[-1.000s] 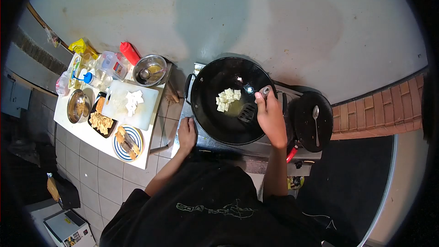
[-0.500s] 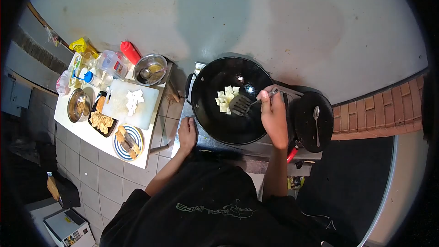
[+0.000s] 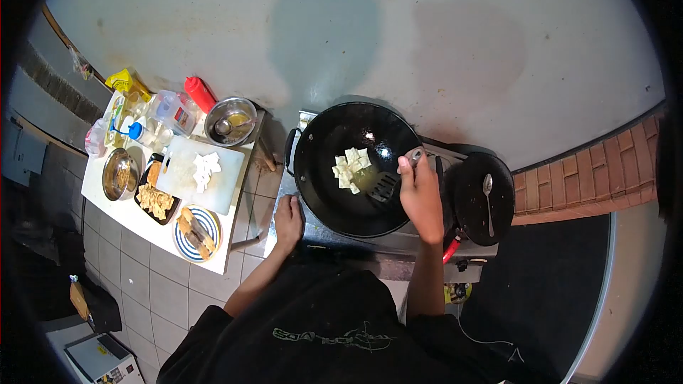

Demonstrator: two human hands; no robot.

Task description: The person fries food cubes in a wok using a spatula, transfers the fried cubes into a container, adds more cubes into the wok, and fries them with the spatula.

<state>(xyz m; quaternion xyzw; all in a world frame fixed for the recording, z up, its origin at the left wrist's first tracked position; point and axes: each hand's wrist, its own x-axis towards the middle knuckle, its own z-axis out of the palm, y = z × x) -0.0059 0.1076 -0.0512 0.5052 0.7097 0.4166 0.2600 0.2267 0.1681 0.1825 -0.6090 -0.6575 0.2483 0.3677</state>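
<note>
My right hand (image 3: 422, 203) is closed around the handle of a slotted spatula (image 3: 383, 185). The spatula's dark head rests low in a black wok (image 3: 324, 203), just right of a cluster of pale, flat-cut pieces (image 3: 348, 165). A little yellowish oil shows beside those pieces. My left hand (image 3: 288, 222) lies with its fingers stretched out on the front left edge of the metal stove (image 3: 334, 245), below the wok's side handle, and holds nothing.
Right of the wok, a spoon (image 3: 489, 203) lies on a black pan (image 3: 469, 217) with a red handle. On the left table, a cutting board (image 3: 181, 188) bears white pieces, near a striped plate (image 3: 183, 247), metal bowls (image 3: 212, 131), a black tray (image 3: 160, 219) and a red bottle (image 3: 200, 94).
The spatula head has moved right and toward me, away from the pale pieces, which now lie apart from it. My left hand stays at the stove edge. The whole view has shifted slightly.
</note>
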